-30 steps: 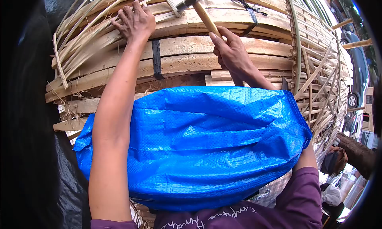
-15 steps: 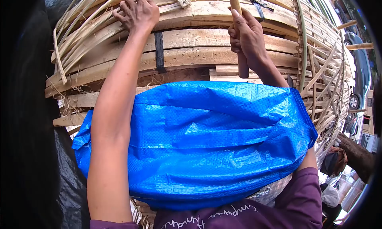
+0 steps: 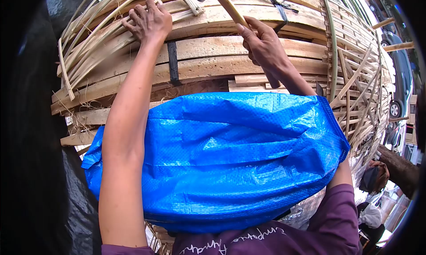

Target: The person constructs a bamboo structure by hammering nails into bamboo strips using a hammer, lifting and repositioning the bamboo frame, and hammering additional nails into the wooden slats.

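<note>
My right hand (image 3: 268,46) is wrapped round the wooden handle of a hammer (image 3: 231,7). The dark hammer head shows at the top edge of the view, tilted to the left. At the upper left, my left hand (image 3: 150,23) has bent fingers gripping a thin bamboo strip (image 3: 126,21) against a stack of wooden planks (image 3: 213,46). The fingertips are partly hidden. A short split piece of bamboo (image 3: 190,1) lies just right of that hand. No nail can be made out.
A blue woven plastic sheet (image 3: 230,162) covers my lap. Black strapping (image 3: 174,62) crosses the planks. Woven bamboo lattice (image 3: 355,73) curves along the right, with a parked car (image 3: 401,77) beyond. Dark plastic sheeting (image 3: 80,202) hangs at the left.
The hammer and my right hand have moved left, and the hammer has tilted leftward so its head now shows. My left hand stays on the bamboo strip. The view has shifted slightly.
</note>
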### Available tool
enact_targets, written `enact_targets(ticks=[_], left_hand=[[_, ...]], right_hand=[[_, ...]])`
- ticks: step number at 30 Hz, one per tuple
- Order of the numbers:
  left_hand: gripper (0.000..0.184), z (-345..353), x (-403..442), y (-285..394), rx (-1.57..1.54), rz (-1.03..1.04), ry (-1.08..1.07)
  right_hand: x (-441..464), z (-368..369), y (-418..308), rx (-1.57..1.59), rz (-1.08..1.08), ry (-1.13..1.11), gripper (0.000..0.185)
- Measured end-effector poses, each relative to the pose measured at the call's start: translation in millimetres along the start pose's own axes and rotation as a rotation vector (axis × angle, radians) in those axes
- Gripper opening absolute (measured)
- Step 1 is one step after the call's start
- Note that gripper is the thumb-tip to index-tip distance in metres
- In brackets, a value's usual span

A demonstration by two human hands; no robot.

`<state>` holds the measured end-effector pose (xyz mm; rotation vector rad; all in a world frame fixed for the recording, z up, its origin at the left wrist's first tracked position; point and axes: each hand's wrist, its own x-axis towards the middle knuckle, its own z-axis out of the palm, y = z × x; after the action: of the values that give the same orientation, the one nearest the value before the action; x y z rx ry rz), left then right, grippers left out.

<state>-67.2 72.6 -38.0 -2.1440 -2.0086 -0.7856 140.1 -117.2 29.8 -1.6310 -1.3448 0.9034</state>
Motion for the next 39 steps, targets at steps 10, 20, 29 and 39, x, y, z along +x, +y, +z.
enact_targets(ticks=[10,20,29,39], left_hand=[[0.056,9.8,-0.1,-5.0,-0.028,0.028,0.079],[0.051,6.4,2.6,-8.4,0.059,-0.002,-0.007],[0.052,7.1,3.7,-6.0,0.115,-0.003,0.03],[0.068,-25.7,-19.6,-6.9,-0.064,0.551,-0.066]], right_hand=[[-3.7,10.1,8.2,0.121,0.107,-0.048,0.036],[3.5,3.5,10.7,0.088,-0.02,-0.012,0.04],[4.3,3.2,-24.1,0.595,-0.153,0.155,0.033],[0.9,10.7,11.4,0.538,0.077,0.079,0.028]])
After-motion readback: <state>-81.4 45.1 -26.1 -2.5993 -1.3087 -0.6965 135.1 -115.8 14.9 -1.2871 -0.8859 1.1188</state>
